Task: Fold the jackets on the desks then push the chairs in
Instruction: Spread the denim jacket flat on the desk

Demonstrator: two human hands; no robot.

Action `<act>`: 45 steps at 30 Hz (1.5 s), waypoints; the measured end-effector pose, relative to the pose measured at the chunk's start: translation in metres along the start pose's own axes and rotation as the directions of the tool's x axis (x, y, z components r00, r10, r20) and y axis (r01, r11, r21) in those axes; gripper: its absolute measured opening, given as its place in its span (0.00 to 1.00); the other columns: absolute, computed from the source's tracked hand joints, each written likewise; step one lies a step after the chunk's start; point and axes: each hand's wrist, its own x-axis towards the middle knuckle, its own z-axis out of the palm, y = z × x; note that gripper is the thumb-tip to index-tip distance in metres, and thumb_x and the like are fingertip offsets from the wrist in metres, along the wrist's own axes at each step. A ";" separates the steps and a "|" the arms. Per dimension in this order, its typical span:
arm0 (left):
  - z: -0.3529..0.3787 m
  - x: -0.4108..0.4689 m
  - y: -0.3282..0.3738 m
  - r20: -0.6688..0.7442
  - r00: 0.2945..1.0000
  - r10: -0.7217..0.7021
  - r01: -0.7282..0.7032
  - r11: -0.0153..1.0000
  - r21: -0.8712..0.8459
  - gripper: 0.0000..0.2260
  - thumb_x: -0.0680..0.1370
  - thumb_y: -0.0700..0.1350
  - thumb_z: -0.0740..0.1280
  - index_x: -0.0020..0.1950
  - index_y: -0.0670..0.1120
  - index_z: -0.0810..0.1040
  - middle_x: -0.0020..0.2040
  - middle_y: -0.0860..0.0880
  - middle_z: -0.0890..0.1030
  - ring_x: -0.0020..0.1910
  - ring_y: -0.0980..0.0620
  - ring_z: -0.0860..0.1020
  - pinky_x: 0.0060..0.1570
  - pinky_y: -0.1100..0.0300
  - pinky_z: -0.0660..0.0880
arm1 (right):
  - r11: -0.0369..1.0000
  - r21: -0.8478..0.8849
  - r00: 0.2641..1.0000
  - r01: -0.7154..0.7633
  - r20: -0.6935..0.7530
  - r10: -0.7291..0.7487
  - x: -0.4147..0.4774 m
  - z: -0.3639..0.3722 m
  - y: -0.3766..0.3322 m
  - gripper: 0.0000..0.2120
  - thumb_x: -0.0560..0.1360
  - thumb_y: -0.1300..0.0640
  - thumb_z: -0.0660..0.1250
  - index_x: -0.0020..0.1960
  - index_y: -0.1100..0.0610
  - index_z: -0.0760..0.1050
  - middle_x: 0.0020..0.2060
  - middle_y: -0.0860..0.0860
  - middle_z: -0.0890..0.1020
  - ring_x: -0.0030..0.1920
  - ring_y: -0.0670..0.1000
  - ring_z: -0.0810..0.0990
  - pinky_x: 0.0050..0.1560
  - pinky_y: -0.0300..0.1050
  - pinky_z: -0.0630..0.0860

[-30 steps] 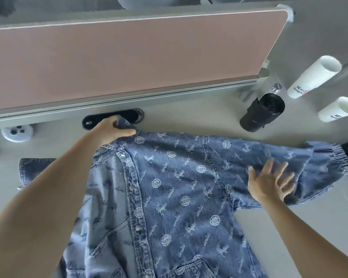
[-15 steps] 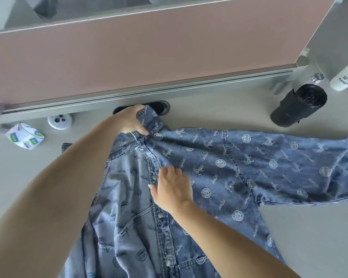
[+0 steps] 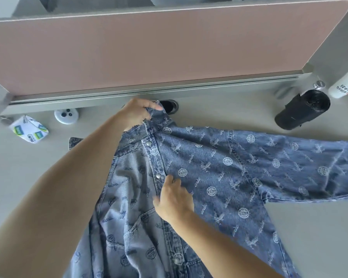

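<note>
A blue denim jacket (image 3: 219, 177) with white logo prints lies spread on the grey desk (image 3: 319, 227), front side up, one sleeve stretched to the right. My left hand (image 3: 136, 113) grips the collar at the jacket's top, close to the desk divider. My right hand (image 3: 173, 199) rests on the snap-button placket in the middle of the jacket, fingers curled onto the fabric edge. The jacket's left sleeve is mostly hidden under my left arm; only its cuff (image 3: 74, 141) shows.
A pink divider panel (image 3: 149, 53) runs along the desk's far edge. A black roll of bags (image 3: 301, 111) and a white cup (image 3: 346, 85) stand at the right. A small printed packet (image 3: 29, 130) and a white round socket cover (image 3: 66, 115) lie at the left. A cable grommet (image 3: 170, 106) sits behind the collar.
My right hand left the right sleeve and came to the button placket in the jacket's middle. My left hand kept its grip on the collar. The view shifted left.
</note>
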 end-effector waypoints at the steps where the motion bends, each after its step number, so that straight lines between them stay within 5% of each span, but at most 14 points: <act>1: 0.000 0.000 -0.001 0.015 1.000 -0.004 0.004 1.000 -0.011 0.26 0.76 0.30 0.66 0.48 0.65 0.82 0.76 0.42 0.66 0.37 0.56 0.70 0.34 0.66 0.68 | 0.999 -0.031 1.000 0.010 -0.006 -0.010 -0.001 0.004 -0.001 0.24 0.80 0.48 0.64 0.68 0.63 0.62 0.57 0.60 0.75 0.52 0.59 0.81 0.45 0.48 0.78; 5: 0.000 -0.007 0.000 0.009 1.000 -0.001 0.001 1.000 -0.005 0.24 0.78 0.30 0.64 0.64 0.56 0.79 0.77 0.41 0.65 0.28 0.57 0.65 0.29 0.65 0.66 | 0.998 -0.045 0.999 0.036 -0.032 -0.037 -0.001 0.003 -0.001 0.18 0.80 0.56 0.64 0.65 0.63 0.64 0.55 0.60 0.78 0.51 0.58 0.82 0.47 0.48 0.80; 9: -0.011 -0.009 0.001 0.004 1.000 0.017 -0.017 0.999 -0.043 0.24 0.78 0.28 0.63 0.59 0.58 0.81 0.78 0.43 0.63 0.33 0.52 0.69 0.37 0.61 0.71 | 0.992 0.000 0.989 0.129 -0.071 -0.129 -0.016 -0.006 -0.009 0.14 0.78 0.58 0.62 0.61 0.63 0.68 0.51 0.58 0.79 0.48 0.59 0.81 0.45 0.48 0.77; 11: -0.018 -0.012 0.001 0.033 0.998 0.061 -0.062 0.997 0.039 0.26 0.77 0.28 0.65 0.62 0.57 0.79 0.78 0.46 0.63 0.44 0.55 0.74 0.44 0.61 0.72 | 0.982 -0.064 0.980 0.179 -0.078 -0.184 -0.021 -0.005 -0.010 0.14 0.78 0.57 0.62 0.61 0.63 0.68 0.51 0.58 0.78 0.46 0.59 0.81 0.40 0.48 0.75; 13: -0.020 -0.013 -0.004 0.032 0.997 0.068 -0.072 0.989 0.126 0.24 0.76 0.29 0.67 0.65 0.52 0.77 0.78 0.46 0.64 0.66 0.51 0.72 0.62 0.55 0.69 | 0.971 -0.155 0.979 0.182 -0.061 -0.193 -0.017 0.001 -0.005 0.16 0.78 0.55 0.63 0.62 0.62 0.67 0.52 0.58 0.77 0.45 0.59 0.81 0.37 0.50 0.75; 14: -0.018 -0.014 -0.010 0.013 0.998 0.059 -0.060 0.984 0.166 0.22 0.76 0.31 0.68 0.65 0.51 0.77 0.77 0.44 0.65 0.67 0.49 0.73 0.63 0.54 0.68 | 0.963 -0.197 0.980 0.184 -0.043 -0.196 -0.014 0.005 -0.001 0.18 0.79 0.54 0.64 0.64 0.63 0.67 0.53 0.58 0.77 0.45 0.58 0.81 0.38 0.50 0.76; 18: -0.007 -0.027 -0.034 -0.138 0.990 0.005 0.031 0.967 0.254 0.16 0.79 0.38 0.67 0.64 0.53 0.75 0.69 0.42 0.74 0.36 0.52 0.76 0.35 0.59 0.75 | 0.925 -0.273 0.961 0.264 -0.010 -0.277 -0.014 0.019 0.013 0.29 0.80 0.49 0.63 0.75 0.63 0.61 0.57 0.59 0.78 0.47 0.59 0.82 0.41 0.51 0.79; 20: -0.004 -0.047 -0.043 -0.239 0.971 -0.015 0.080 0.961 0.264 0.17 0.81 0.43 0.65 0.70 0.50 0.72 0.65 0.43 0.76 0.38 0.50 0.78 0.33 0.60 0.74 | 0.920 -0.272 0.951 0.282 -0.045 -0.305 -0.020 0.018 0.014 0.28 0.80 0.48 0.62 0.74 0.61 0.63 0.56 0.58 0.78 0.47 0.58 0.82 0.42 0.51 0.80; 22: -0.002 -0.076 -0.059 -0.325 0.946 -0.023 0.121 0.951 0.285 0.19 0.80 0.45 0.65 0.72 0.50 0.70 0.65 0.44 0.74 0.50 0.48 0.77 0.42 0.59 0.76 | 0.921 -0.221 0.941 0.321 -0.035 -0.336 -0.022 0.014 0.010 0.20 0.81 0.49 0.60 0.69 0.59 0.68 0.55 0.56 0.78 0.48 0.57 0.81 0.43 0.51 0.80; 25: 0.003 -0.133 -0.085 -0.454 0.885 -0.102 0.241 0.935 0.259 0.21 0.78 0.47 0.65 0.71 0.50 0.71 0.66 0.42 0.72 0.62 0.41 0.72 0.60 0.47 0.74 | 0.918 -0.094 0.922 0.384 0.080 -0.378 -0.015 0.004 -0.006 0.20 0.82 0.49 0.58 0.71 0.56 0.69 0.62 0.56 0.76 0.57 0.60 0.80 0.52 0.55 0.79; 28: 0.022 -0.205 -0.108 -0.530 0.778 -0.337 0.480 0.863 0.156 0.25 0.78 0.52 0.66 0.73 0.49 0.66 0.68 0.40 0.68 0.68 0.36 0.65 0.67 0.43 0.64 | 0.894 -0.078 0.888 0.441 0.181 -0.423 -0.006 -0.001 -0.024 0.22 0.83 0.49 0.57 0.74 0.55 0.65 0.67 0.57 0.73 0.64 0.60 0.76 0.60 0.59 0.77; 34: 0.080 -0.330 -0.155 -0.331 0.481 -0.812 0.841 0.534 -0.090 0.43 0.74 0.62 0.69 0.78 0.46 0.51 0.73 0.38 0.61 0.73 0.36 0.61 0.69 0.42 0.64 | 0.821 -0.043 0.795 0.570 0.283 -0.537 -0.011 0.011 -0.070 0.18 0.83 0.54 0.57 0.71 0.57 0.68 0.67 0.58 0.72 0.62 0.61 0.75 0.60 0.57 0.75; 41: 0.129 -0.406 -0.176 -0.309 0.305 -0.901 0.914 0.368 -0.172 0.34 0.75 0.58 0.69 0.75 0.46 0.61 0.72 0.38 0.64 0.73 0.34 0.61 0.70 0.39 0.61 | 0.805 0.082 0.732 0.588 0.369 -0.573 -0.043 0.032 -0.098 0.17 0.81 0.54 0.59 0.63 0.64 0.76 0.61 0.60 0.80 0.63 0.60 0.76 0.63 0.51 0.72; 45: 0.136 -0.420 -0.191 -0.354 0.353 -0.866 0.886 0.431 -0.170 0.27 0.74 0.60 0.71 0.69 0.53 0.69 0.70 0.41 0.63 0.70 0.36 0.62 0.70 0.40 0.63 | 0.835 0.113 0.704 0.539 0.484 -0.520 -0.053 0.048 -0.100 0.24 0.81 0.48 0.59 0.74 0.59 0.69 0.70 0.55 0.74 0.70 0.57 0.71 0.69 0.50 0.69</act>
